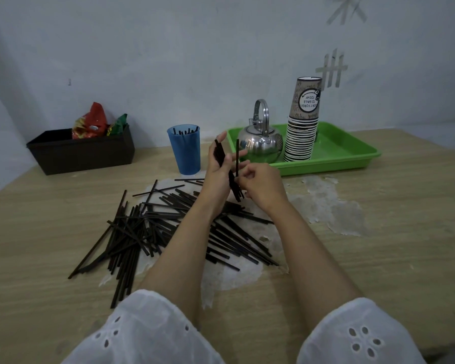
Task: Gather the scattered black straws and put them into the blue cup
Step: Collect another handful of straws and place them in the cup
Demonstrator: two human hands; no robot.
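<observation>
Many black straws (147, 227) lie scattered in a heap on the wooden table (378, 258), under and left of my forearms. My left hand (217, 169) is raised above the heap with a small bundle of black straws (221, 157) lying across its palm, fingers mostly straight. My right hand (260, 183), just to its right, pinches a single straw (237, 156) that stands upright. The blue cup (185, 149) stands upright behind and left of my left hand, with a few straw tips showing at its rim.
A green tray (339, 156) at the back right holds a steel kettle (260, 143) and a tall stack of paper cups (301, 127). A dark box (82, 153) with snack packets sits at the back left. The table surface is peeled in patches.
</observation>
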